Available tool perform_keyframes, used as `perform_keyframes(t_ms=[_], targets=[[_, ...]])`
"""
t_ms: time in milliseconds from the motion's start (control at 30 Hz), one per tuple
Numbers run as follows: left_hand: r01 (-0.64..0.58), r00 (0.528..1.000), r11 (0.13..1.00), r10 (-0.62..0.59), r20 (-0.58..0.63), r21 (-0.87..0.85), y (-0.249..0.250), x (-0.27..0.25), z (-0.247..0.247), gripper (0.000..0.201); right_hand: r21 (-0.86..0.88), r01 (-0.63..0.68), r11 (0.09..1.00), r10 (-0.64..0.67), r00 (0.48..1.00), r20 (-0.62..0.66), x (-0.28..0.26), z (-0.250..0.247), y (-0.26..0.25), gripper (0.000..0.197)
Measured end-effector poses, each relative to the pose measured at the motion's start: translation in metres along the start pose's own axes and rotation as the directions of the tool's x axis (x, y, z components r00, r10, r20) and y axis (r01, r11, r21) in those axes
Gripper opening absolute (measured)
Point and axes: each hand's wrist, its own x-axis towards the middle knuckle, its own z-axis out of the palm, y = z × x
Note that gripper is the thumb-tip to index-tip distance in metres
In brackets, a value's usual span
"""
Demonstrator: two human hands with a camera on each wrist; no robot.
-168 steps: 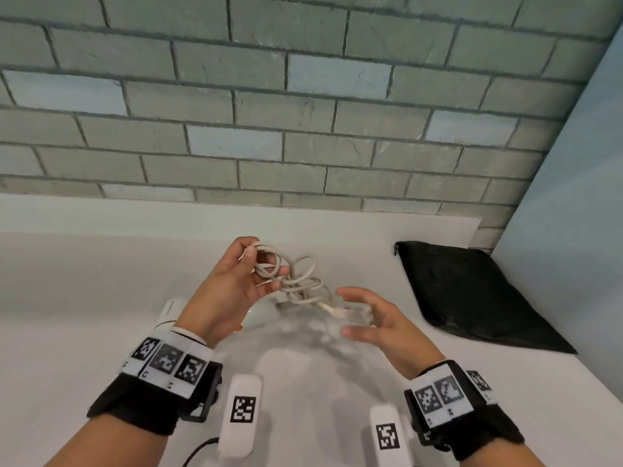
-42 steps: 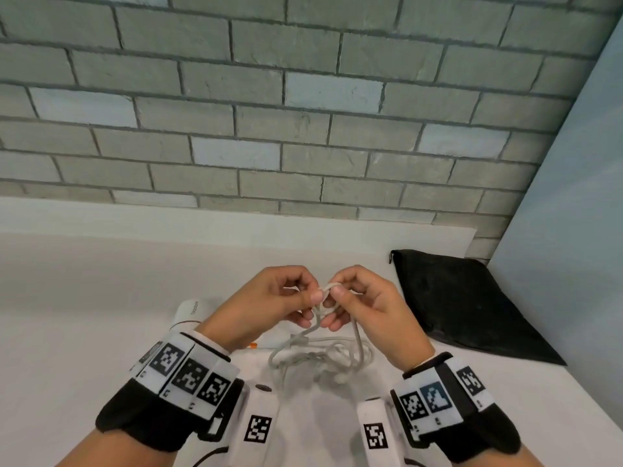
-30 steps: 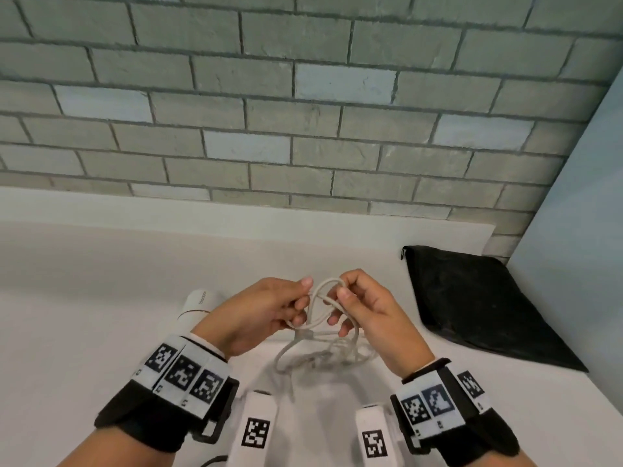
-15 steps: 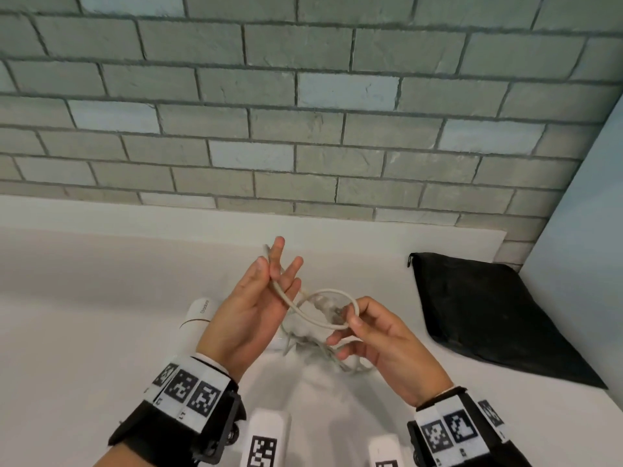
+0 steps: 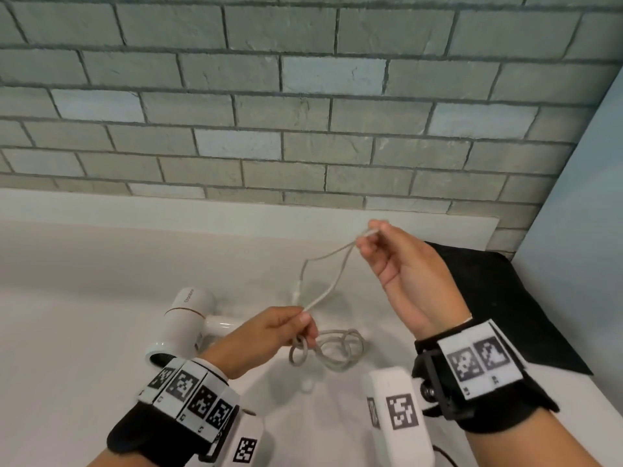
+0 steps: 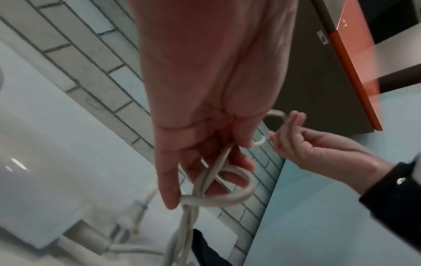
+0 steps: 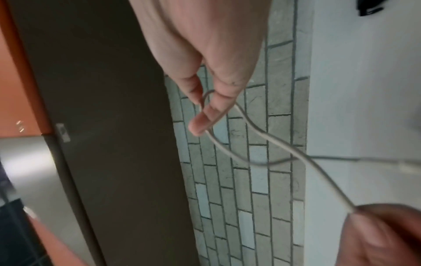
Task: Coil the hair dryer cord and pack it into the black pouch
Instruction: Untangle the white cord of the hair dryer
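Observation:
A white hair dryer point(image 5: 183, 323) lies on the white counter at the left. Its beige cord point(image 5: 332, 279) runs from loose loops point(image 5: 332, 352) on the counter up into both hands. My left hand point(image 5: 269, 335) pinches the cord low, just above the loops, with a small loop point(image 6: 227, 187) hanging under its fingers. My right hand point(image 5: 401, 261) is raised and pinches a bend of the cord point(image 7: 218, 115) between thumb and fingertips. A short free length with the plug end point(image 5: 296, 293) dangles from that bend. The black pouch point(image 5: 499, 298) lies flat behind my right hand.
A grey brick wall point(image 5: 303, 96) backs the counter, with a pale blue side wall point(image 5: 590, 230) at the right. Bare white counter point(image 5: 84, 281) stretches to the left of the dryer.
My right hand has risen and moved right, drawing a length of cord out taut. My left hand has dropped from its raised position to just above the loops on the counter.

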Motion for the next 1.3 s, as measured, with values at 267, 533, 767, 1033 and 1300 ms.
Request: perform_keyframes(t_ms=[267,533,767,1033,1300], targets=[[-0.003,0.986,0.91,-0.067,-0.154,-0.415,0.016,0.005,0.009,0.032,-0.669,-0.123,0.733,0.211,0.976,0.052,-0.009,-0.037,0.034,0.012],[0.008,0.919,0.806,-0.24,-0.313,-0.592,0.022,0.012,0.011,0.033,-0.81,-0.012,0.586,0.398,0.875,0.275,-0.021,-0.03,0.063,0.026],[-0.028,0.83,0.934,0.22,-0.512,0.356,0.018,0.004,0.0,0.046,-0.845,0.049,0.532,0.258,0.942,0.217,-0.018,-0.023,0.066,0.015],[-0.168,0.814,0.787,0.451,-0.367,0.593,0.012,0.012,-0.016,0.015,-0.926,0.248,0.285,0.122,0.949,0.291,-0.015,-0.013,0.071,0.011],[-0.212,0.855,0.876,0.381,-0.353,0.433,0.025,0.023,-0.036,0.023,-0.778,0.366,0.511,-0.123,0.927,0.355,-0.01,-0.001,0.064,0.012]])
